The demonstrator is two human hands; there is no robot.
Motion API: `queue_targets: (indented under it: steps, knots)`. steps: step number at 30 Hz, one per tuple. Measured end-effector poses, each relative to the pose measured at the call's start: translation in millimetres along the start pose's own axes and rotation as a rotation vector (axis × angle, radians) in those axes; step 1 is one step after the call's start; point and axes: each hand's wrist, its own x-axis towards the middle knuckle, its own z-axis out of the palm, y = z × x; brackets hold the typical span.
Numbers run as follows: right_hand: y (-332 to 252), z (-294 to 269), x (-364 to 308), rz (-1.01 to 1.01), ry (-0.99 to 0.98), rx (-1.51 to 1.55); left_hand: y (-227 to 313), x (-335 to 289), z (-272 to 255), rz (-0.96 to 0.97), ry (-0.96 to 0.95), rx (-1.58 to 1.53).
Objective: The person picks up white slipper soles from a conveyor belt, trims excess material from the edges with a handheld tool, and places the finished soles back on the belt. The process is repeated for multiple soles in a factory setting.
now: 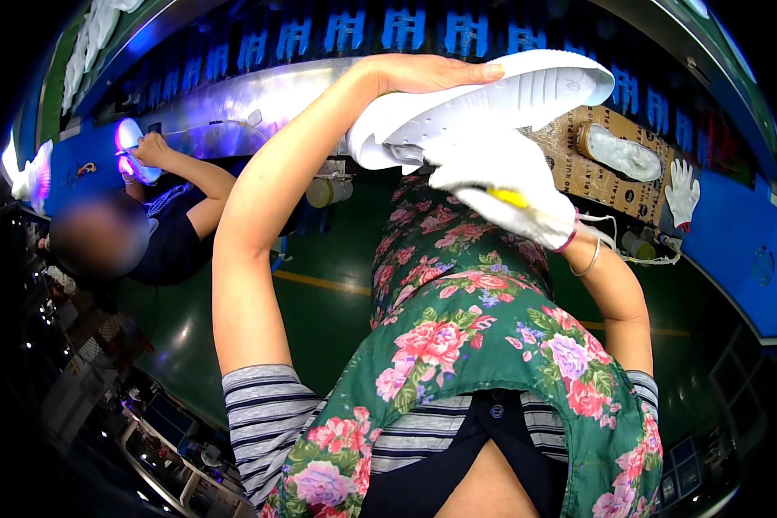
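A white molded shoe sole [501, 104], with a raised rim and grooves along one end, is held up tilted above the bench's near edge. My bare left hand [432, 74] grips its far side, thumb lying along the rim. My right hand [501, 177], in a white knitted glove, is at the sole's near side, close to the heel end. A tool with a yellow part [508, 198] is closed in that hand; its kind is hidden by the glove. Something small and metallic shows at the heel end, partly covered.
A printed cardboard sheet [570, 173] bears a white shoe-shaped piece [620, 154]; a white glove [682, 193] lies beside it on the blue bench [734, 250]. Behind runs a metal surface [233, 104] before a row of blue brackets [344, 33]. At left, a co-worker holds a purple-lit shoe [134, 151].
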Motion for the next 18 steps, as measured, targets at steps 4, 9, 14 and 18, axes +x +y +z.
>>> queue_targets:
  steps: [4, 9, 14, 18]
  knots:
    - [-23.1, 5.0, -0.7, -0.078, -0.083, 0.007, -8.5, -6.2, -1.0, -0.064, -0.006, -0.220]
    - [-30.3, -10.9, -4.5, 0.432, 0.207, 0.520, -31.1, -1.5, -4.1, -0.009, -0.024, -0.775]
    - [-21.9, -36.1, 2.5, 0.630, 0.517, 0.460, -56.5, 4.7, 26.2, 0.439, -0.263, -1.388]
    - [-9.2, -58.3, 13.8, 0.431, 0.440, 0.229, -66.8, 11.2, 63.7, 0.557, -0.149, -1.359]
